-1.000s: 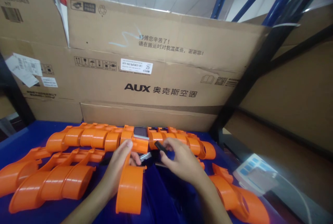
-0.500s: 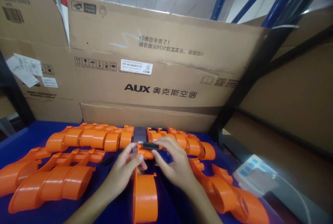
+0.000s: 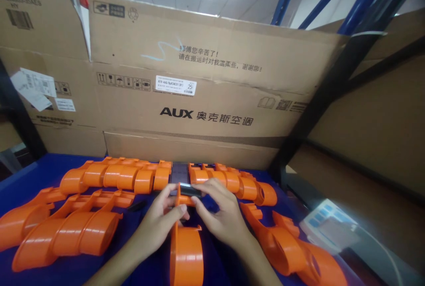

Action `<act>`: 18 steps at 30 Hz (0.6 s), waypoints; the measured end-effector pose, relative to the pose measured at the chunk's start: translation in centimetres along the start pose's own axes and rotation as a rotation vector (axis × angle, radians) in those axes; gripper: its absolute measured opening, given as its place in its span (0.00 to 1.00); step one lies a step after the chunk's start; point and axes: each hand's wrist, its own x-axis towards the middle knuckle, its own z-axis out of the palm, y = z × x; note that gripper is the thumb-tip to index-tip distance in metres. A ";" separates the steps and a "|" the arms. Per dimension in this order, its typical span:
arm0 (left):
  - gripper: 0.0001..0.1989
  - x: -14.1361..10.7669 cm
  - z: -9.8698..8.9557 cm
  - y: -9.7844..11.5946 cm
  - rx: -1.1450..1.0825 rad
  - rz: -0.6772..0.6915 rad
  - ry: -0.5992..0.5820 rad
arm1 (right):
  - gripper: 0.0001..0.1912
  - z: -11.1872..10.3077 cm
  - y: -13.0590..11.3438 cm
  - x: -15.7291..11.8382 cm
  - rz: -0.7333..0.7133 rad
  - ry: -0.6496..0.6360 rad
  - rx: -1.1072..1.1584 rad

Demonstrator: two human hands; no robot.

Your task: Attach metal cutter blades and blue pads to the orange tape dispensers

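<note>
"Status?"
"Left hand (image 3: 164,217): fingers closed round upper part of orange tape dispenser (image 3: 188,257). Right hand (image 3: 222,215): thumb and index pinching black toothed strip (image 3: 190,190) at dispenser's top."
"Dispenser where?"
"Between both hands, ring end down, over blue surface (image 3: 36,173)."
"Around it?"
"Other orange dispensers (image 3: 119,176), 2 rows at left, more at right. AUX carton (image 3: 212,86) behind."

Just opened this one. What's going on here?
A person holds an orange plastic part in the left hand, its rounded end hanging toward the camera. The right hand has its fingers on a small black piece at the part's upper end; whether that piece is fully seated can't be told. More orange parts lie in rows on the blue table, in front of an upright cardboard sheet.
</note>
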 end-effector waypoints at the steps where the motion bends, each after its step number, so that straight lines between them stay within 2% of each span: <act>1: 0.26 0.0 0.0 0.0 0.000 -0.003 0.001 | 0.09 0.1 0.0 0.0 0.004 0.000 0.003; 5: 0.27 0.3 -0.2 -0.3 -0.015 -0.026 0.018 | 0.12 0.7 -0.2 -0.1 0.027 -0.031 0.062; 8: 0.23 0.6 -0.6 -0.3 -0.032 -0.018 0.014 | 0.15 0.6 0.0 -0.1 0.058 -0.064 0.100; 12: 0.19 1.2 -1.3 0.0 -0.100 -0.026 0.089 | 0.11 0.2 1.0 0.2 0.160 -0.046 -0.007; 18: 0.18 1.3 -1.4 0.3 -0.161 -0.057 0.160 | 0.10 0.7 2.8 0.1 0.412 -0.302 -0.316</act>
